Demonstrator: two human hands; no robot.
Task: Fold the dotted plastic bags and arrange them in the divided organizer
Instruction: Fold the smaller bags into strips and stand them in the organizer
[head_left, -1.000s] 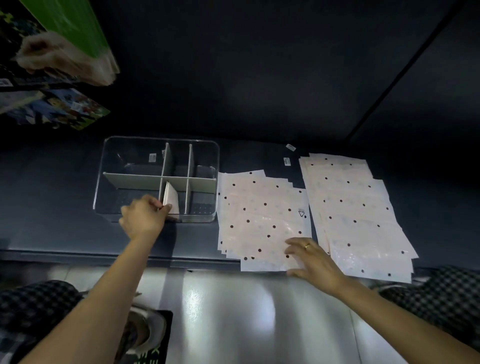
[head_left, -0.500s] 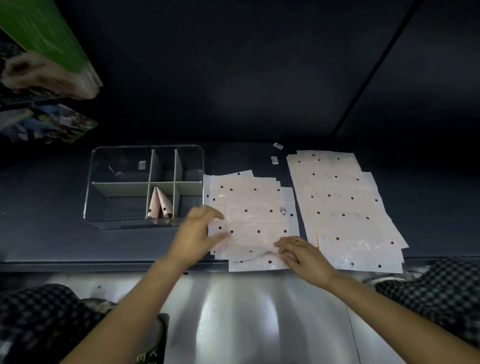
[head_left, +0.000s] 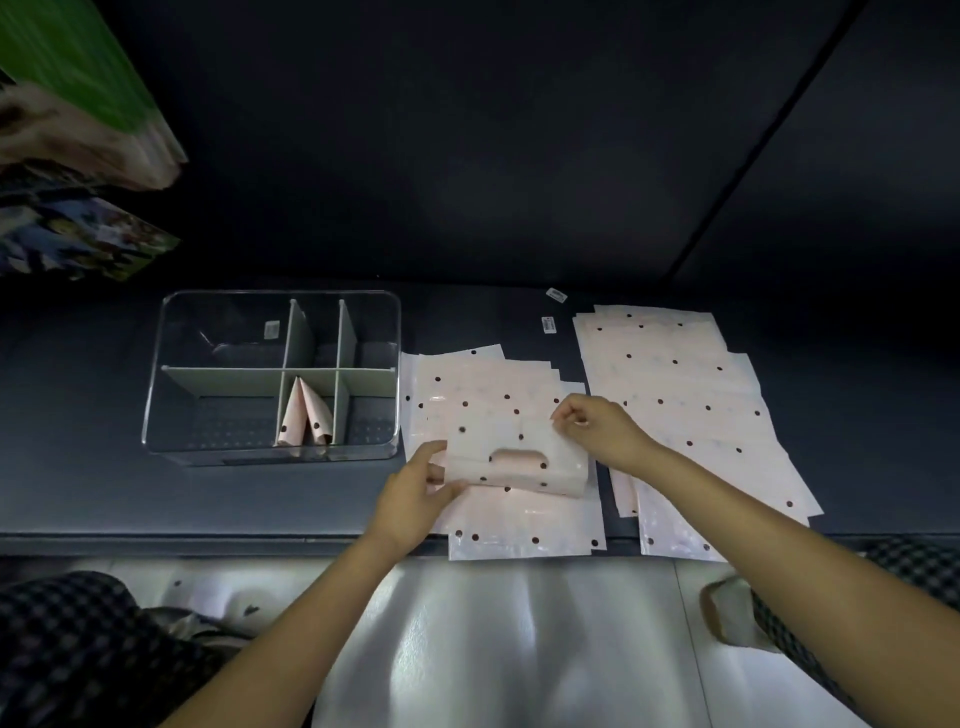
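Nearest, the left hand (head_left: 415, 499) pinched the near-left corner of a dotted bag (head_left: 511, 457) doubled over on itself, while the right hand (head_left: 597, 428) pinched its far-right edge; this fold looked only begun. The bag lay atop the nearer stack (head_left: 524, 530) on the bench (head_left: 78, 467), with a second stack (head_left: 685, 395) just beside it, all unfolded. Farther left, the divided organizer (head_left: 156, 400) held two folded bags (head_left: 306, 415) in its near-middle compartment. Most of the work seemingly remained.
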